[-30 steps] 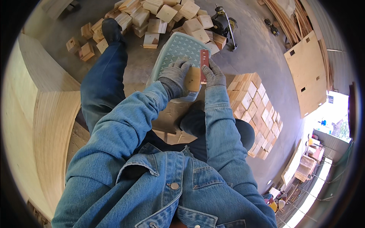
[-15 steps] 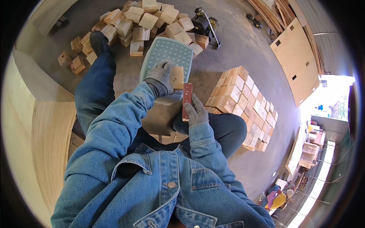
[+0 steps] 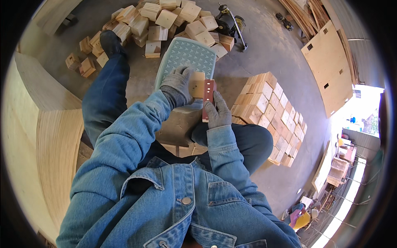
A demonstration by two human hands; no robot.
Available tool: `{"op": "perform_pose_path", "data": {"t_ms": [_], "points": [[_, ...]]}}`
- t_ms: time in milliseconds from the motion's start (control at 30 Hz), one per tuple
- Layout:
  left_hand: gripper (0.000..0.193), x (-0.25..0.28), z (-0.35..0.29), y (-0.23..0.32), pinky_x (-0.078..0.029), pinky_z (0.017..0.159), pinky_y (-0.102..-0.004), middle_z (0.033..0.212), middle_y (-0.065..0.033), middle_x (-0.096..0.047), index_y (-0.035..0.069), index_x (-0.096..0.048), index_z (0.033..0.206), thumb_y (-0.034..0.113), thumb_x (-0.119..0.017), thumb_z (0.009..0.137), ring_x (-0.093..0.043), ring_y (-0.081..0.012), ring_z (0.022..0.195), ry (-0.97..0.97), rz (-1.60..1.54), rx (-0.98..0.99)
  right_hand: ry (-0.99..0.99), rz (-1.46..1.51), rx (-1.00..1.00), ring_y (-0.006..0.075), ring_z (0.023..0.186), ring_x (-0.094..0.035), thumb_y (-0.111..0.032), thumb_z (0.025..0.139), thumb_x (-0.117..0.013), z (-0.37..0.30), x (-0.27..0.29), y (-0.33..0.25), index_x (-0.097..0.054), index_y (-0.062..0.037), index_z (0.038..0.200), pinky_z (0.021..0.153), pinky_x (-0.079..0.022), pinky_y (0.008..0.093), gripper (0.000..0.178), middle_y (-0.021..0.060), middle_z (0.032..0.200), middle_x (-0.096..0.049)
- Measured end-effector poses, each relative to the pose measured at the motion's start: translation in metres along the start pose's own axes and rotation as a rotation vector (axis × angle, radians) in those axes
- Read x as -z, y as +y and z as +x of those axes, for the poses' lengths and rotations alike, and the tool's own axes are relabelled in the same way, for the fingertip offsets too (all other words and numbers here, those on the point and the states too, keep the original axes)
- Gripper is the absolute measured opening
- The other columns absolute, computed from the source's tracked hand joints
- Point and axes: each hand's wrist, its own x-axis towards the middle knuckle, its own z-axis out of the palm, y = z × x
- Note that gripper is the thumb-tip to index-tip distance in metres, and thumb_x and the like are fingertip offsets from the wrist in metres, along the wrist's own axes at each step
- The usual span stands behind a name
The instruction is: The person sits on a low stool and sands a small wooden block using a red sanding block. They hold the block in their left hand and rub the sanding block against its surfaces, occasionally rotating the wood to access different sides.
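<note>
In my gloved left hand point(image 3: 178, 86) I grip a small pale wooden block point(image 3: 196, 85), the fingers bent around its left side. My gloved right hand point(image 3: 218, 111) is closed on a long, narrow, dark red block point(image 3: 209, 94) with small light marks along its face. The red block stands against the right edge of the wooden one; whether they touch all along is hard to tell. Both hands are over the near right part of a pale blue-green plastic box point(image 3: 186, 56) with a patterned lid. My left palm and some fingertips are hidden.
A loose heap of wooden blocks point(image 3: 155, 25) lies beyond the box, beside a tool with a metal bar point(image 3: 233, 29). Neatly stacked blocks point(image 3: 273, 118) stand at the right, close to my knee. A large curved wooden panel point(image 3: 58, 153) rises at the left.
My right hand has moved the red block slightly up and tilted its face, so its marks look different. The left hand still grips the wooden block. The whole view has shifted slightly.
</note>
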Motion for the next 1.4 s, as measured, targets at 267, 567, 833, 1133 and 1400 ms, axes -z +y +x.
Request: {"op": "perform_pose_path", "data": {"t_ms": [267,567,833,1133,1400], "points": [[0.079,-0.01,0.002,0.002,-0.041,0.119,-0.049,0.146,-0.0225,-0.05,0.01,-0.047,0.144,0.02,-0.082,0.074,-0.05,-0.0431,0.137,0.093,-0.045,-0.013,-0.013,0.059,-0.099,0.0225,0.129,-0.063,-0.004,0.098,-0.075,0.088,-0.01,0.019,-0.055,0.0079,0.147,0.111,-0.049,0.0332,0.054,0.0185,0.147,-0.062],[0.094,-0.004,0.005,-0.002,-0.041,0.121,-0.0488,0.151,-0.0212,-0.048,0.01,-0.044,0.148,0.034,-0.09,0.069,-0.05,-0.0429,0.14,0.023,-0.026,0.0,0.083,0.264,-0.12,0.0262,0.132,-0.062,-0.004,0.096,-0.077,0.024,-0.011,-0.004,-0.059,0.0045,0.145,0.113,-0.05,0.0354,0.052,0.0185,0.15,-0.06],[0.105,0.005,-0.002,0.016,-0.043,0.119,-0.0485,0.152,-0.0222,-0.047,0.012,-0.042,0.151,0.039,-0.095,0.064,-0.05,-0.0433,0.14,-0.007,-0.02,0.045,0.025,-0.226,0.09,0.0353,0.133,-0.063,-0.015,0.089,-0.084,-0.043,0.033,-0.021,-0.066,-0.0002,0.138,0.112,-0.052,0.0398,0.054,0.0226,0.146,-0.061],[0.113,-0.018,-0.021,0.003,-0.044,0.117,-0.0476,0.147,-0.0184,-0.048,0.01,-0.04,0.151,0.039,-0.099,0.059,-0.049,-0.0408,0.135,0.173,0.042,-0.01,0.147,-0.258,0.1,0.0352,0.133,-0.062,-0.021,0.087,-0.087,-0.038,0.049,-0.001,-0.065,0.0006,0.137,0.114,-0.05,0.0405,0.059,0.0221,0.146,-0.062],[0.117,-0.003,-0.033,0.004,-0.043,0.114,-0.0522,0.148,-0.0206,-0.046,0.007,-0.035,0.154,0.037,-0.098,0.059,-0.048,-0.0431,0.135,0.262,0.171,0.015,0.144,-0.162,0.052,0.0345,0.134,-0.061,-0.022,0.084,-0.088,-0.033,0.043,-0.007,-0.066,0.0011,0.137,0.116,-0.048,0.0387,0.061,0.0219,0.146,-0.061]]}}
